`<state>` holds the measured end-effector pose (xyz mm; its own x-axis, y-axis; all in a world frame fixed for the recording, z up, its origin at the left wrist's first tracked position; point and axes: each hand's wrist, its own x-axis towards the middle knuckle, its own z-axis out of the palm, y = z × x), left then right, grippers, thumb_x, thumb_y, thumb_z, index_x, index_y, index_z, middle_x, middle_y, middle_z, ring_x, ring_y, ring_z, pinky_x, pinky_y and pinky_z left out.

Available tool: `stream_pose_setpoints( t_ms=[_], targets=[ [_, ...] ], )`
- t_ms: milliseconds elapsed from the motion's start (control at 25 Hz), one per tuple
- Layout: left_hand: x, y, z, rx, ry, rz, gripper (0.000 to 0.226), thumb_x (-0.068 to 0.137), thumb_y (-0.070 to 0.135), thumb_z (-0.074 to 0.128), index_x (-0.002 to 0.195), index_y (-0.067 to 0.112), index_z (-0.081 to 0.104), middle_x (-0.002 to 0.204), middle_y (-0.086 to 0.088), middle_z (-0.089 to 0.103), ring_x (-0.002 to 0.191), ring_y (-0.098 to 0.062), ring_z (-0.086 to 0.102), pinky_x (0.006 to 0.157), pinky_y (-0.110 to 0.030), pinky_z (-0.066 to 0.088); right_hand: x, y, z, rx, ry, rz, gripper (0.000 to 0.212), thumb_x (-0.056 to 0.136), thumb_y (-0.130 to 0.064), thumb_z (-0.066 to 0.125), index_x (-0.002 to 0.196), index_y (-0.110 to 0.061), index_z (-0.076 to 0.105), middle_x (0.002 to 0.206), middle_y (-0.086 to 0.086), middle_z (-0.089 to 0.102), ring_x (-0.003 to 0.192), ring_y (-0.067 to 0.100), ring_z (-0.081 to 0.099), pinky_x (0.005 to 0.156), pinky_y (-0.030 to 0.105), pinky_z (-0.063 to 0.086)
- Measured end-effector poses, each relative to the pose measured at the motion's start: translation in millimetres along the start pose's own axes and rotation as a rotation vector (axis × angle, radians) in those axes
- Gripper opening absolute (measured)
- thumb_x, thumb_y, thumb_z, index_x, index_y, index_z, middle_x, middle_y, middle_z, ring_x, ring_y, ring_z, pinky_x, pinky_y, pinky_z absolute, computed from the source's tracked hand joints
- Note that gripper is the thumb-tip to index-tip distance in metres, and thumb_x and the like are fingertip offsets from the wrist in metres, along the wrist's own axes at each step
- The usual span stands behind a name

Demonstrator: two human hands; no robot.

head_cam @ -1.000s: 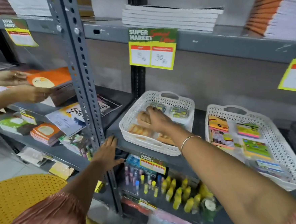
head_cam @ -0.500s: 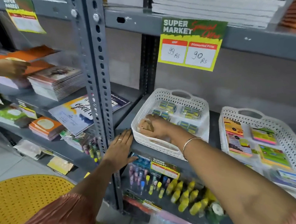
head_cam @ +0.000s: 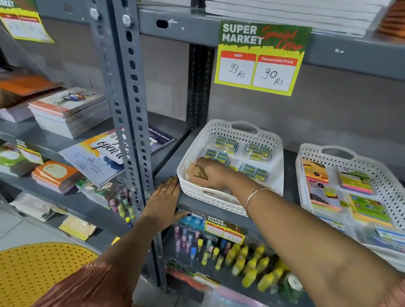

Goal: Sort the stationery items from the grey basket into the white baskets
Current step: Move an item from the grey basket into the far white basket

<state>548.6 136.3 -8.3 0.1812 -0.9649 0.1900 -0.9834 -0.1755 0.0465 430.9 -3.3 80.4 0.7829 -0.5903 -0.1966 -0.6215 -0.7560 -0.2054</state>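
Reaching into the small white plastic basket with holes (head_cam: pixel 226 137), the right hand (head_cam: pixel 216 174) presses down on flat tan packets (head_cam: pixel 197 174) in its near left corner; its fingers are curled narrow on them, but I cannot tell if it grips them. About five small clear packs with blue and yellow bits (head_cam: pixel 256 150) lie in the same basket. The left hand (head_cam: pixel 163 201) lies flat and wide on the front edge of the grey metal shelf (head_cam: pixel 195 201), touching the basket's near left corner. A grey metal post with holes (head_cam: pixel 131 110) stands just left of it. A second, bigger white plastic basket (head_cam: pixel 396 202) sits to the right and holds bright sticky-note pads (head_cam: pixel 355 182). A yellow and green price sign (head_cam: pixel 263 58) hangs above. Yellow glue bottles (head_cam: pixel 250 267) stand on the shelf below. The grey basket is not in sight.
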Motion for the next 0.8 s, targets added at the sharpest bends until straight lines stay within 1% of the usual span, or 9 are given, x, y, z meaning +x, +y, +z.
stream_pose_setpoints(
  t_ms=[80,160,280,400,440,520,600,720,800],
  targets=[
    [-0.9,-1.2,0.6,-0.01,-0.017,-0.002,0.094,0.082,0.06,0.049,0.145,0.006,0.005,0.155,-0.011,0.014,0.142,-0.022,0.01,0.116,-0.035,0.002,-3.5,-0.3,-5.1,0.016,0.005,0.002,0.087,0.081,-0.041,0.069,0.148,-0.008,0.024,0.146,0.019,0.041,0.133,0.033,0.04,0.107,0.037,0.039],
    [-2.4,-2.2,-0.1,-0.042,-0.018,-0.007,0.095,0.081,0.058,0.053,0.144,0.005,0.006,0.154,-0.012,0.016,0.141,-0.023,0.011,0.116,-0.035,0.003,-10.6,2.4,-14.2,0.037,0.027,0.01,0.096,0.078,-0.04,0.073,0.151,-0.009,0.017,0.152,0.017,0.033,0.14,0.033,0.032,0.112,0.038,0.035],
    [-9.0,3.2,-1.0,-0.113,0.012,-0.071,0.1,0.079,0.057,0.058,0.144,0.003,0.005,0.154,-0.015,0.014,0.142,-0.026,0.01,0.115,-0.036,0.002,-29.4,17.9,-30.5,0.06,0.117,0.027,0.091,0.083,-0.037,0.068,0.152,-0.009,0.015,0.155,0.017,0.027,0.143,0.033,0.027,0.114,0.042,0.033],
    [-22.6,27.9,2.1,-0.165,0.104,-0.252,0.107,0.077,0.059,0.059,0.143,-0.001,0.001,0.154,-0.021,0.009,0.142,-0.03,0.006,0.115,-0.043,0.006,-58.5,49.0,-45.2,0.05,0.227,0.066,0.087,0.085,-0.041,0.066,0.15,-0.008,0.018,0.154,0.019,0.028,0.142,0.034,0.028,0.114,0.044,0.032],
    [-27.4,41.8,3.1,-0.194,0.138,-0.292,0.108,0.077,0.063,0.055,0.143,-0.002,0.0,0.153,-0.022,0.007,0.142,-0.031,0.004,0.115,-0.046,0.008,-69.3,62.9,-49.6,0.058,0.245,0.085,0.086,0.085,-0.041,0.065,0.15,-0.008,0.019,0.153,0.019,0.03,0.141,0.035,0.028,0.114,0.045,0.032],
    [-34.4,73.3,3.5,-0.196,0.166,-0.292,0.106,0.078,0.075,0.031,0.143,-0.002,-0.001,0.153,-0.024,0.005,0.142,-0.032,0.0,0.113,-0.05,0.008,-94.6,92.6,-58.4,0.074,0.267,0.136,0.083,0.087,-0.04,0.064,0.149,-0.008,0.019,0.152,0.019,0.03,0.141,0.035,0.028,0.113,0.045,0.033],
    [-35.9,109.8,-1.9,-0.146,0.205,-0.26,0.103,0.078,0.077,0.015,0.143,-0.001,-0.002,0.153,-0.023,0.004,0.142,-0.032,0.0,0.112,-0.048,0.004,-125.2,126.2,-65.4,0.076,0.311,0.179,0.08,0.087,-0.039,0.063,0.149,-0.008,0.021,0.152,0.02,0.029,0.141,0.034,0.027,0.113,0.044,0.032],
    [-28.8,163.3,-18.7,-0.104,0.245,-0.205,0.099,0.08,0.074,0.012,0.144,0.0,-0.001,0.154,-0.02,0.004,0.142,-0.029,-0.001,0.112,-0.041,-0.013,-173.7,180.4,-72.2,0.086,0.356,0.251,0.078,0.087,-0.037,0.063,0.147,-0.008,0.023,0.15,0.02,0.032,0.14,0.035,0.03,0.111,0.044,0.035],
    [-18.4,207.4,-22.7,-0.044,0.211,-0.086,0.098,0.08,0.074,0.011,0.144,0.0,0.002,0.154,-0.017,0.002,0.142,-0.028,-0.003,0.112,-0.039,-0.016,-214.3,226.1,-74.8,0.085,0.365,0.296,0.075,0.087,-0.037,0.062,0.147,-0.01,0.026,0.146,0.02,0.035,0.138,0.036,0.032,0.108,0.045,0.037]
  ],
)
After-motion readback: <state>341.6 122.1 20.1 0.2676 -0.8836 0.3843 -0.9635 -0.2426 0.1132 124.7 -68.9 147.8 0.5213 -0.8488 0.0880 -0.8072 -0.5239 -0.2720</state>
